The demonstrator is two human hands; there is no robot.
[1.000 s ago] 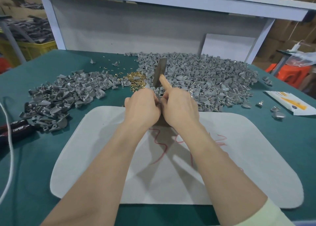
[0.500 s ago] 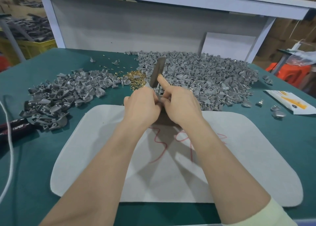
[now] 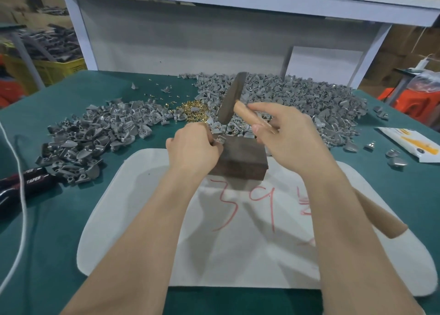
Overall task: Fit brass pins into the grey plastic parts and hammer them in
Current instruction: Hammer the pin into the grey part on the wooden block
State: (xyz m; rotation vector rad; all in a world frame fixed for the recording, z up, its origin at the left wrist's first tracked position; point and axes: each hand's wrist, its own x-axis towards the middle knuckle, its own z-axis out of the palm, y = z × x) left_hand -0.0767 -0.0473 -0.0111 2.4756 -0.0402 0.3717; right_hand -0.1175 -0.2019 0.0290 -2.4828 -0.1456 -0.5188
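Observation:
My right hand (image 3: 288, 136) grips the wooden handle of a hammer (image 3: 232, 100), whose dark steel head stands raised over a dark block (image 3: 240, 157). My left hand (image 3: 192, 147) pinches a small grey plastic part (image 3: 220, 139) on the block's far left corner; most of the part is hidden by my fingers. A heap of brass pins (image 3: 192, 112) lies just behind my left hand. A big pile of grey parts (image 3: 297, 100) lies at the back right, a second pile (image 3: 95, 136) at the left.
The block stands on a white mat (image 3: 238, 243) marked with red writing, on a green tabletop (image 3: 47, 219). Black-handled pliers (image 3: 26, 181) and a white cord (image 3: 21, 207) lie at the left edge. A white and yellow packet (image 3: 414, 145) and loose parts lie at the right.
My hands have come apart. The right hand has drawn back to the right with the hammer, uncovering the dark block. The left hand stays at the block's corner.

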